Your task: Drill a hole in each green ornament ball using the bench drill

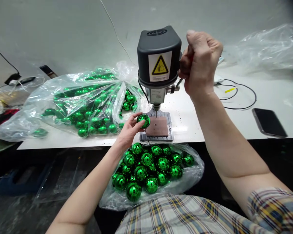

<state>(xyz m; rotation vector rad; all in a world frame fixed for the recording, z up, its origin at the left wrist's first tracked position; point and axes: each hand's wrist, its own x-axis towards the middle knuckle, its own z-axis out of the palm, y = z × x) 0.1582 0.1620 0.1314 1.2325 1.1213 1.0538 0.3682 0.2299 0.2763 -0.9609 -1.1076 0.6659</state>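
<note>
A small black bench drill (159, 58) with a yellow warning label stands at the table's front edge, its bit above a brown work plate (158, 126). My left hand (129, 130) holds a shiny green ball (144, 120) at the plate's left edge, just left of the bit. My right hand (200, 63) is closed around the drill's feed lever (178, 83) on the machine's right side.
A clear plastic bag (70, 100) full of green balls lies on the table left of the drill. Another open bag (151, 172) of several green balls rests below the table edge on my lap. A black phone (268, 122) and cables (236, 94) lie to the right.
</note>
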